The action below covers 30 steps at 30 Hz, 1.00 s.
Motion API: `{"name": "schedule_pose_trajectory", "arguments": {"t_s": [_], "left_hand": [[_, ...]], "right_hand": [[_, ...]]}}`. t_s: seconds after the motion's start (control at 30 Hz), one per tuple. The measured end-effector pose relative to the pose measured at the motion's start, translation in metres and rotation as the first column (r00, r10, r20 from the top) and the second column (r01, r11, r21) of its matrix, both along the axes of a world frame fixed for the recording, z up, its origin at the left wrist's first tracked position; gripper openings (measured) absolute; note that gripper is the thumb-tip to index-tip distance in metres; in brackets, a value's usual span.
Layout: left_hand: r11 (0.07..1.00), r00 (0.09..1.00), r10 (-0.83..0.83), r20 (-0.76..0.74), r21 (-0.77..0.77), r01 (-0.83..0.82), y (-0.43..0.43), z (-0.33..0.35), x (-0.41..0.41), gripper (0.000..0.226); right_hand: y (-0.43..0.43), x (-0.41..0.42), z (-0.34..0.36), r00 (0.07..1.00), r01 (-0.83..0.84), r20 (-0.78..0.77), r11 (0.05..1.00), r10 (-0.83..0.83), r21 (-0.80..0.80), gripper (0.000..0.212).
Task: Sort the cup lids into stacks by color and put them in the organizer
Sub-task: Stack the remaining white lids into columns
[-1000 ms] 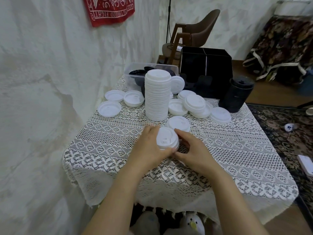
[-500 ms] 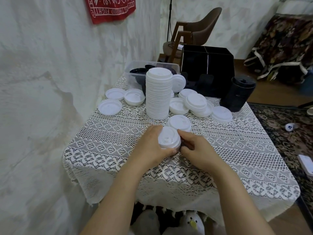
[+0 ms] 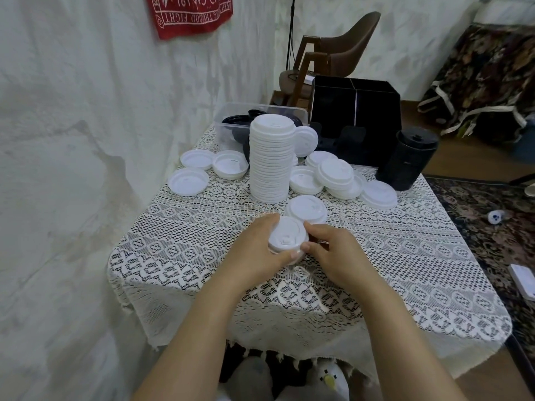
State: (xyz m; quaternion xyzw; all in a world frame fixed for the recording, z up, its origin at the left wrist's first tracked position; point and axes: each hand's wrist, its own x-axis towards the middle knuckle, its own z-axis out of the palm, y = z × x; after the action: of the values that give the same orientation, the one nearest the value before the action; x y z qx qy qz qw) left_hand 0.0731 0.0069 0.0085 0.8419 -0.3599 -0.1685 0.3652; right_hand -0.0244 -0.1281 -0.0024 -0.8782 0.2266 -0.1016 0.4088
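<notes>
White lids (image 3: 305, 180) lie loose around the tall white stack (image 3: 272, 157), which stands upright on the lace tablecloth (image 3: 179, 247). Nearer the person than that stack, slightly to its right, the held lid (image 3: 285, 235) sits between both hands, top side up, its sip tab toward the camera. Whether more lids are nested beneath it cannot be told. The left hand (image 3: 252, 250) wraps its left side, fingers curled round the far rim and thumb laid along the near edge. The right hand (image 3: 340, 256) meets it from the other side with fingers curled, the forefinger touching the right rim; how firmly it grips is unclear. Just in front of the tall stack's base a single lid (image 3: 307, 209) lies flat, close behind the held one. Left of the stack lie three loose lids (image 3: 188, 182), two of them touching. Right of it several lids overlap in a cluster, and an outlying lid (image 3: 379, 195) lies farther right. A leaning lid (image 3: 305, 140) stands on edge just behind the stack's right side. Behind the stack to the left is a clear bin (image 3: 228, 131) holding black lids (image 3: 236, 120). Behind it to the right stands the black organizer (image 3: 356, 117), and well to the right stands a black stack (image 3: 405, 160).
</notes>
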Motion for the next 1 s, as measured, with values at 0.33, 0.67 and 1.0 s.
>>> {"name": "schedule_pose_trajectory", "arguments": {"t_s": [0.33, 0.67, 1.0], "left_hand": [[0.998, 0.999, 0.05, -0.018, 0.029, -0.049, -0.001, -0.003, -0.003, 0.088], [0.998, 1.0, 0.027, -0.006, 0.054, -0.026, -0.001, -0.004, 0.0, 0.086], [0.998, 1.0, 0.007, 0.01, 0.063, -0.008, -0.002, -0.002, 0.0, 0.085]], "right_hand": [[-0.001, 0.002, 0.001, 0.998, -0.001, -0.069, 0.999, -0.002, -0.047, 0.047], [-0.027, 0.024, -0.016, 0.988, 0.153, 0.065, 0.961, -0.141, -0.233, 0.058], [-0.029, 0.029, -0.026, 0.992, 0.13, 0.038, 0.951, -0.124, -0.282, 0.024]]}}
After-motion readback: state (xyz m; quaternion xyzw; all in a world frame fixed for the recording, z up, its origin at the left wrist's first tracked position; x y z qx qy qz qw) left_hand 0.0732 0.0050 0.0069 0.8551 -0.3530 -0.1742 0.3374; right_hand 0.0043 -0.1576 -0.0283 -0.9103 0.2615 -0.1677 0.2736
